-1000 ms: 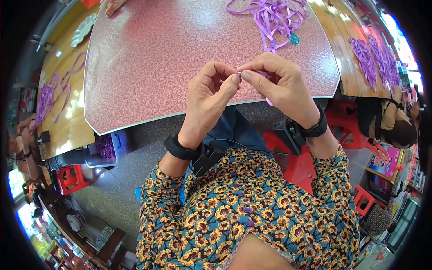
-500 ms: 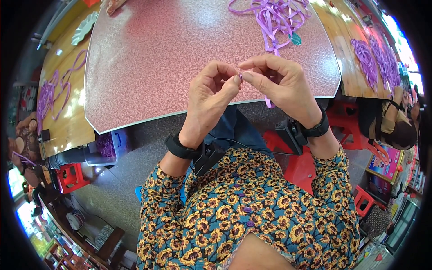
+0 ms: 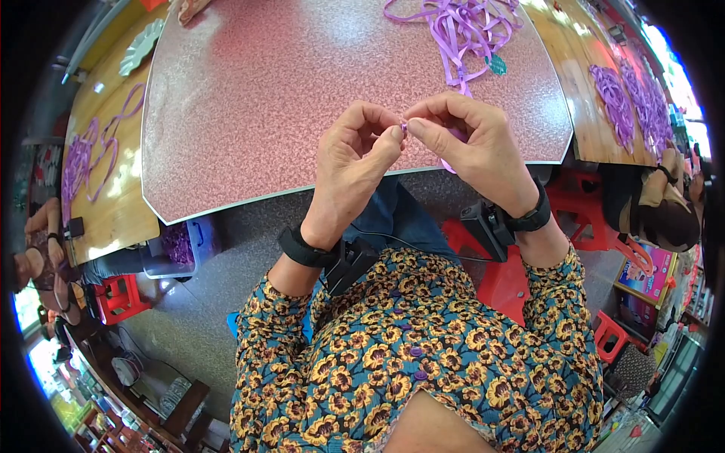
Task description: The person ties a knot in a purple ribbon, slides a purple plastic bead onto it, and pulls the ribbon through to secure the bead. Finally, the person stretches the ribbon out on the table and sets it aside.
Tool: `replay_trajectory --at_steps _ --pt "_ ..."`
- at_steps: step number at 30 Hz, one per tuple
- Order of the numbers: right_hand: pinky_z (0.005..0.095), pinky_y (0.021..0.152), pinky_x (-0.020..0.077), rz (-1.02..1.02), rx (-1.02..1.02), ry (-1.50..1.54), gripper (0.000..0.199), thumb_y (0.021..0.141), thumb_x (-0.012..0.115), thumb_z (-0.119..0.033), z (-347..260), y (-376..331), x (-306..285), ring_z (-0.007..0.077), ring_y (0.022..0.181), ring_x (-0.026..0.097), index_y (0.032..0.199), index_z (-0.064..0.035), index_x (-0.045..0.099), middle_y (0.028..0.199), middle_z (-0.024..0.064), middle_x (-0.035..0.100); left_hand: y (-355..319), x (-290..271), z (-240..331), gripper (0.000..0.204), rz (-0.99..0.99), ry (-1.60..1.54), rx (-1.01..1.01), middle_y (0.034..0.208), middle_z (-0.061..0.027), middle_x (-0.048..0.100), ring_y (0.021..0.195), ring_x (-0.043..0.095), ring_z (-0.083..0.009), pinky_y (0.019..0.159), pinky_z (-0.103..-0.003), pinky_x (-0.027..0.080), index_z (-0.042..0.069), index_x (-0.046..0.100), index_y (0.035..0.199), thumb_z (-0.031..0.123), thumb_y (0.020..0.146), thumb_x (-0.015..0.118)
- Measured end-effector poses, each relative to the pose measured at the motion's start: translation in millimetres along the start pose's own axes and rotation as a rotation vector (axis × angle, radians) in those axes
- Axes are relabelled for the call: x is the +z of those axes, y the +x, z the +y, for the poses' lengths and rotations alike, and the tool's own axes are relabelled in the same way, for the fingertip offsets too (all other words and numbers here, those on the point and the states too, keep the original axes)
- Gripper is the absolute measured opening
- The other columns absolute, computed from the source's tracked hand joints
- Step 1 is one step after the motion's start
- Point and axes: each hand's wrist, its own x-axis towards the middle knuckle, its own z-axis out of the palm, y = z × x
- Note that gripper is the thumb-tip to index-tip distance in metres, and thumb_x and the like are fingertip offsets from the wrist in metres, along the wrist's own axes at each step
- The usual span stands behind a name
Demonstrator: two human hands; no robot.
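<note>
Above the near part of the pink speckled table (image 3: 249,136), my left hand (image 3: 351,158) and my right hand (image 3: 476,143) meet fingertip to fingertip. Between them they pinch a small bit of purple ribbon (image 3: 404,130); its exact shape is mostly hidden by thumbs and forefingers. More of that ribbon shows beneath my right palm. At the far right of the table lies a loose heap of purple ribbon (image 3: 472,34), one strand trailing toward my right hand. A dark green leaf-shaped piece (image 3: 495,65) lies at the heap's near edge.
Wooden tables flank mine, with purple ribbon bundles (image 3: 613,106) at right and a looser ribbon pile (image 3: 83,158) at left. A white scalloped tray (image 3: 141,49) sits far left. Co-workers sit at both sides. Red stools (image 3: 121,298) and a plastic bin (image 3: 198,245) stand below.
Both hands stay almost in place, with slight finger shifts at the pinched ribbon. The ribbon under my right palm has risen a little. The co-worker at left has moved.
</note>
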Motion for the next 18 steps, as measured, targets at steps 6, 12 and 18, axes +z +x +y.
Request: replay_trajectory --at_steps 6,12,18 --pt "0.017 0.061 0.0434 -0.006 -0.083 -0.072 0.014 0.09 0.068 -0.009 1.2 -1.6 0.4 0.0009 0.071 0.054 0.1 0.0012 0.068 0.081 -0.0017 0.064 -0.7 0.2 -1.5 0.01 -0.017 0.047 0.018 0.086 -0.0001 0.061 0.079 0.058 -0.0051 0.068 -0.021 0.047 0.001 0.059 0.096 0.01 0.092 0.063" --pt "0.0175 0.058 0.0413 -0.029 0.007 -0.009 0.011 0.09 0.069 -0.009 -1.3 -1.9 -2.5 -0.0004 0.068 0.051 0.094 0.001 0.068 0.079 -0.0028 0.063 -1.3 -1.0 -0.6 0.01 0.003 0.018 0.022 0.086 -0.0001 0.061 0.078 0.058 -0.0052 0.068 -0.021 0.047 0.002 0.059 0.096 0.009 0.091 0.063" --pt "0.017 0.058 0.041 -0.031 -0.04 -0.118 0.01 0.09 0.068 -0.008 -0.4 -2.4 -0.3 -0.0003 0.068 0.051 0.096 0.0008 0.067 0.08 -0.0035 0.062 -1.7 -0.9 -3.3 0.01 0.001 0.071 0.058 0.087 -0.0004 0.061 0.078 0.058 -0.0055 0.068 -0.022 0.048 0.001 0.059 0.096 0.008 0.091 0.063"
